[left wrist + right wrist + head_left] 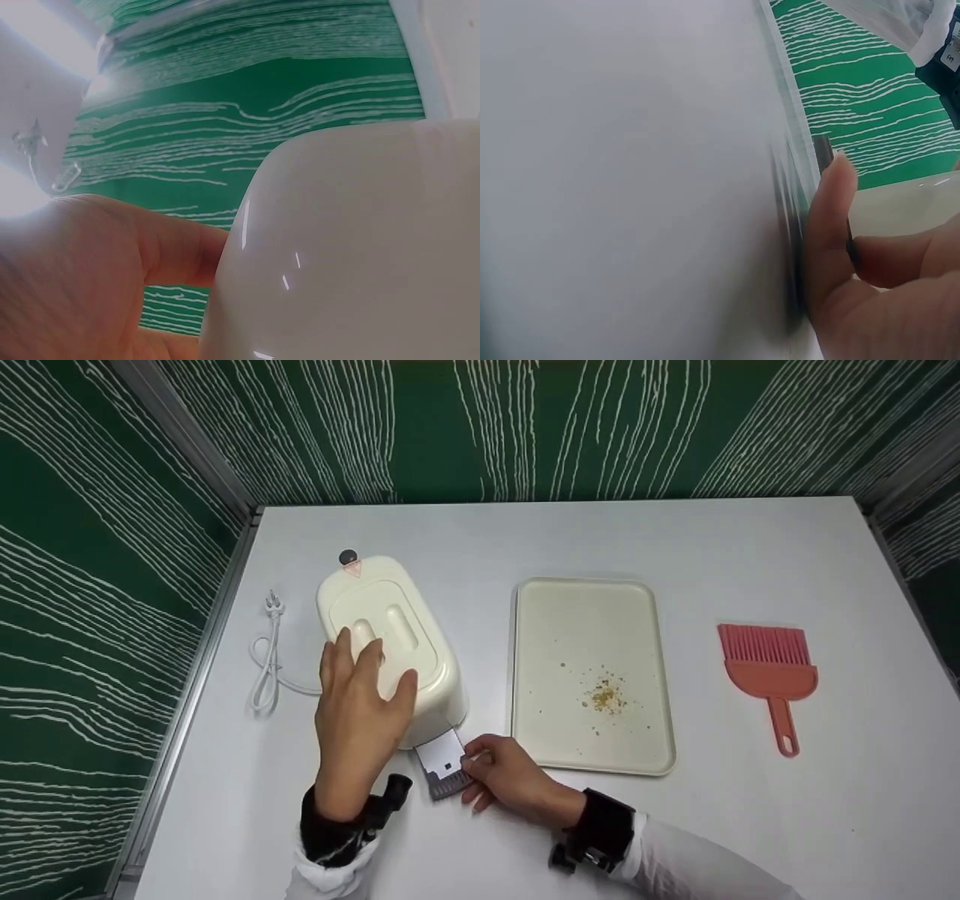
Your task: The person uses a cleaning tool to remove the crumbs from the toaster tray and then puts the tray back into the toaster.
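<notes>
A cream toaster (442,679) with two slots in its top stands at the left of the table. My left hand (356,727) rests on its top, fingers spread. In the left wrist view, the smooth toaster wall (360,247) fills the right side, and the fingers touching it are partly hidden. My right hand (517,780) pinches the grey ribbed end of a flat crumb tray (441,754), which sticks out from the toaster's near end at the base. The right wrist view shows the thumb and fingers on the dark edge of this crumb tray (823,152).
A cream rectangular tray (577,615) lies right of the toaster with a small heap of crumbs (606,696) on it. Farther right is a red brush (772,676). A white power cord (271,660) with its plug lies bundled left of the toaster.
</notes>
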Tool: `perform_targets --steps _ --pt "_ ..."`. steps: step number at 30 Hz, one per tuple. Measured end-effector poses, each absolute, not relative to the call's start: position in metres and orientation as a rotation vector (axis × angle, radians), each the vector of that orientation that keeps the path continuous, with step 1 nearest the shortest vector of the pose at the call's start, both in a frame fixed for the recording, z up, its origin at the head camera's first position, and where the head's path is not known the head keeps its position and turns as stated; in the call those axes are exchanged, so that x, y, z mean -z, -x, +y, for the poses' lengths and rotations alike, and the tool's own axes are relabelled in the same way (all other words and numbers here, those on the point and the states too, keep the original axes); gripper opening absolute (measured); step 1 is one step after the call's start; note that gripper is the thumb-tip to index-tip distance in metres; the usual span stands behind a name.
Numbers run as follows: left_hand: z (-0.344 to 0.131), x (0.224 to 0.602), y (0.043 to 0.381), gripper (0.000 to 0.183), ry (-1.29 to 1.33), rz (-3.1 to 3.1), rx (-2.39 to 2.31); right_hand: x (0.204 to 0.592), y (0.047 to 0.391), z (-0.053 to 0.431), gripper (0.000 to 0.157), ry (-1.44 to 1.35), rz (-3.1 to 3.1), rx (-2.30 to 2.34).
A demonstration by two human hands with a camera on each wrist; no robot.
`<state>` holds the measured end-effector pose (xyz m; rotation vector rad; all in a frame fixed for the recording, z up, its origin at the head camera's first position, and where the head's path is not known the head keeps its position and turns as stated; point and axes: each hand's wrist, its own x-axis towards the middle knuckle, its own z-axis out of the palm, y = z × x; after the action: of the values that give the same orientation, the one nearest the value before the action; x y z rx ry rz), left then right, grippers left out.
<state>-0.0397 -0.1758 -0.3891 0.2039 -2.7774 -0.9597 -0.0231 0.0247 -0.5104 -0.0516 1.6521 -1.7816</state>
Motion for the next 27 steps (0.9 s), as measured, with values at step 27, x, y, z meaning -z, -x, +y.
perform_targets --steps 27 --pt "-0.175 0.391 0.040 0.052 -0.191 -2.755 0.981 0.513 0.034 0.011 0.039 0.026 1.749 1.846"
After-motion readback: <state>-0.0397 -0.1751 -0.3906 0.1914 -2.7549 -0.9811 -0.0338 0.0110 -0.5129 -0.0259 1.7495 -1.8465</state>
